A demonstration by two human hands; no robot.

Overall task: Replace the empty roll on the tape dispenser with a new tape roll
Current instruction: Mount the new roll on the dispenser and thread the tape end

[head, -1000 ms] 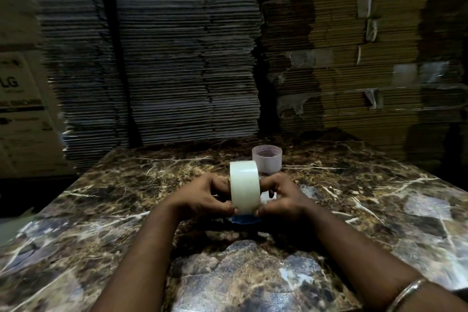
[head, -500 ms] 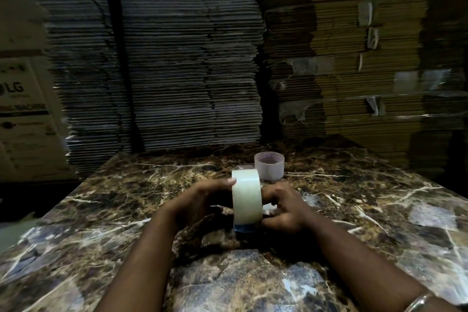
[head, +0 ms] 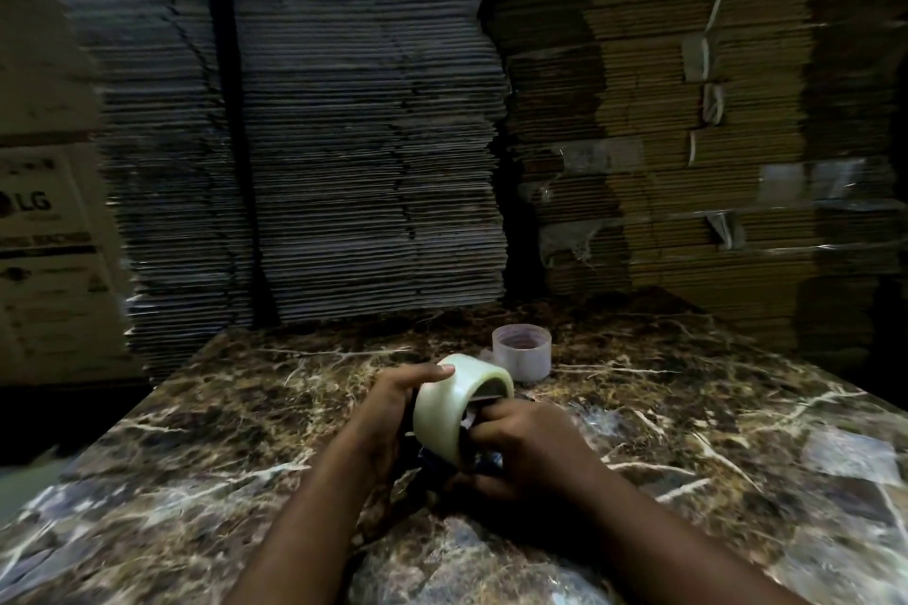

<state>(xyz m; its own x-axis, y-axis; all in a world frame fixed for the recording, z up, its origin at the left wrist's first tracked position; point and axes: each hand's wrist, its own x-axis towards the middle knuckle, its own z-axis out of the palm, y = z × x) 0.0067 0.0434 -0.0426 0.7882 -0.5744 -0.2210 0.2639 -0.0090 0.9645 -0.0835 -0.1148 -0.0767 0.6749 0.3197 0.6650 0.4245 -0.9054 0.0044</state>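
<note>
A pale new tape roll (head: 442,413) is tilted above the marble table (head: 211,437), its hollow core turned toward the right. My left hand (head: 393,408) grips its left side, thumb over the top rim. From the right, my right hand (head: 525,452) holds it, fingers at the core opening. A dark dispenser part (head: 484,393) shows inside and under the roll; most of the dispenser is hidden by my hands. The empty translucent core (head: 522,354) stands upright on the table just behind the roll.
Tall stacks of flattened cardboard (head: 344,138) rise right behind the table's far edge. A printed carton (head: 44,260) stands at the left. The table's left edge (head: 98,437) drops to a dark floor.
The tape roll has tipped from standing edge-on to tilted, with its core opening now facing right. Both hands have shifted slightly around it. The empty core has not moved.
</note>
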